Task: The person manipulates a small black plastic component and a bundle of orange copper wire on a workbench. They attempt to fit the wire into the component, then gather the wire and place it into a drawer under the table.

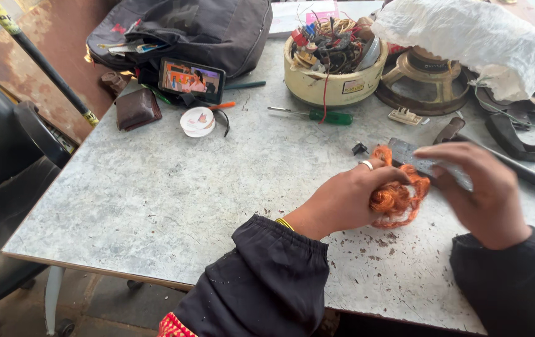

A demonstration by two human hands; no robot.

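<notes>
My left hand, with a ring on one finger, grips a tangled bundle of orange copper wire on the grey table. My right hand holds a flat grey metal bar pressed against the top of the wire bundle. Both sleeves are dark. Small dark flecks lie on the table just below the bundle.
A cream bowl of wires and parts stands at the back, with a green-handled screwdriver in front. A phone leans on a black backpack. A brown wallet, white tape roll, speaker frame and black chair surround.
</notes>
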